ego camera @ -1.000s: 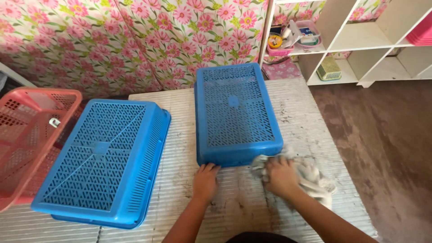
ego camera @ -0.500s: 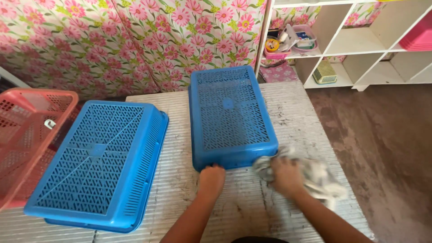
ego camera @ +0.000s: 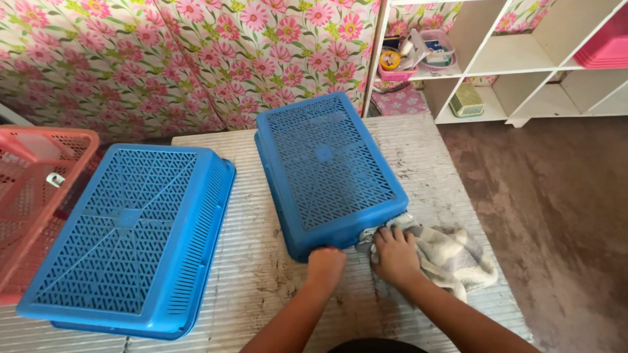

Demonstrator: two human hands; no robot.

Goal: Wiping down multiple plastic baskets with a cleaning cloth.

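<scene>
blue basket (ego camera: 325, 167) upturned, long axis away-left

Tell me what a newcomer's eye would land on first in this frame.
Two upturned blue mesh baskets dominate the ribbed table: a larger basket at left and a smaller basket in the middle. At the smaller one's near edge, the left hand steadies it while the right hand presses a grey cloth against it. Pink floral fabric fills the back.
</scene>
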